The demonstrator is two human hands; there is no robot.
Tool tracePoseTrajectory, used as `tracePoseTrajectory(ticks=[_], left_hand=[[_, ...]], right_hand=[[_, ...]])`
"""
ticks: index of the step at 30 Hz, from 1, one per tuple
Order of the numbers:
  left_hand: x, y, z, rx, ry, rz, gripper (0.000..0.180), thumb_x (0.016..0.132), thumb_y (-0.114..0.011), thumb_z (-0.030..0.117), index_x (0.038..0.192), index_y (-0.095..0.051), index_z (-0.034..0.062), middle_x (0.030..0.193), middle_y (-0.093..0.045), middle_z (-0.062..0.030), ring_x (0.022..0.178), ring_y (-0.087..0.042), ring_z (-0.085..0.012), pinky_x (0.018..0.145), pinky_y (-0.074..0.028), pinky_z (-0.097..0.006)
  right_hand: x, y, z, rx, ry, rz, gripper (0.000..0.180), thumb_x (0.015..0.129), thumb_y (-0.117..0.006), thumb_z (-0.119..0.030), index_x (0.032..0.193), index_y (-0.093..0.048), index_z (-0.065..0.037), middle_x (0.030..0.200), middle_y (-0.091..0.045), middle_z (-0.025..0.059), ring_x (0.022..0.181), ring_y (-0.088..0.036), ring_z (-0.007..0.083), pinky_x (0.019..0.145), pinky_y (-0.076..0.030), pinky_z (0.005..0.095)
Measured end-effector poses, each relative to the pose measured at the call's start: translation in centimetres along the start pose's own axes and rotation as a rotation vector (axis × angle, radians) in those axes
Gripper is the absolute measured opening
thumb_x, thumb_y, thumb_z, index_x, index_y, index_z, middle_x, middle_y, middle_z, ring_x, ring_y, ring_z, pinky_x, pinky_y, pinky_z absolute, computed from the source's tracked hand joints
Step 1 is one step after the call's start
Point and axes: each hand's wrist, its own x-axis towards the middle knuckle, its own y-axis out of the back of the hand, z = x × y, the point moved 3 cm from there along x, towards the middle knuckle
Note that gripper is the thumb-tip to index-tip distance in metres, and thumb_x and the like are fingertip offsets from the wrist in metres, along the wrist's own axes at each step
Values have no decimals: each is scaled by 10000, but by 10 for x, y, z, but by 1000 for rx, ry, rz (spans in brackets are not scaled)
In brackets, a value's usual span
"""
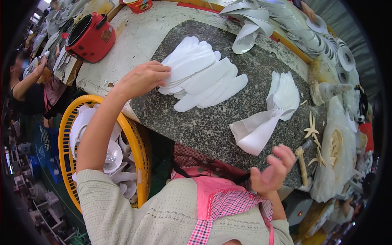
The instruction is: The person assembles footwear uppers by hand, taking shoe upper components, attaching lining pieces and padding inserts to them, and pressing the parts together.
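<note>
A fanned pile of flat white insole-shaped pieces (204,77) lies on a dark speckled stone slab (171,118). My left hand (143,78) is at the pile's left edge, fingers together and closed on the end of a white insole; the fingertips are partly hidden. Farther right rests a smaller bunch of narrow white pieces (284,92). A folded white shoe-upper-like sheet (259,130) lies against its near end. Over the slab's near edge, my right hand (274,169) is raised with nothing in it, its fingers apart and slightly curled.
A yellow basket (141,163) of white parts stands left of me. On the table are a red pot (92,38), curved white sheets (247,28), a glue-stained bottle (332,90), a brush (301,163) and a plastic bag (332,159). Another person (30,90) works at far left.
</note>
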Motion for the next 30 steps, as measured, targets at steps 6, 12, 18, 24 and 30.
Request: tracePoseTrajectory(ticks=[6, 12, 18, 24, 30], left_hand=[[10, -3, -8, 165, -251, -102, 318, 705, -646, 67, 1010, -595, -7, 1028, -627, -109, 964, -583, -248, 828, -488, -324], [23, 0, -4, 166, -224, 26, 303, 680, -664, 91, 956, -588, -8, 906, -631, -89, 761, -596, -225, 685, -490, -321], [65, 11, -59, -1032, 529, 673, 102, 829, -605, 106, 800, -617, 9, 650, -544, 1, 574, -501, -92, 542, -398, -221], [-38, 186, -180, -98, 444, 1722, 150, 858, -627, 171, 859, -679, 30, 724, -665, -54, 620, -632, -117, 532, -489, -232], [-132, 188, -241, 717, 687, 1115, 136, 770, -668, 187, 898, -712, 176, 694, -619, -85, 696, -586, -237, 628, -459, -353]], right_hand=[[38, -74, -33, 443, 106, -240, 370, 662, -698, -83, 1013, -590, -46, 1050, -560, 133, 966, -516, 322, 817, -434, 394], [65, -183, -45, 232, 7, -331, 675, 686, -712, -203, 1266, -416, -23, 1290, -419, 145, 1197, -385, 312, 941, -314, 458], [58, -219, -43, -118, 49, -465, 909, 635, -747, -360, 1365, -315, -33, 1425, -311, 102, 1295, -290, 295, 945, -267, 447], [53, -219, -41, -102, 29, -483, 903, 649, -735, -367, 1375, -309, -43, 1436, -299, 106, 1299, -281, 301, 953, -243, 458], [66, -219, -46, -101, 15, -518, 901, 627, -742, -312, 1361, -318, -9, 1422, -308, 148, 1305, -264, 320, 957, -229, 444]])
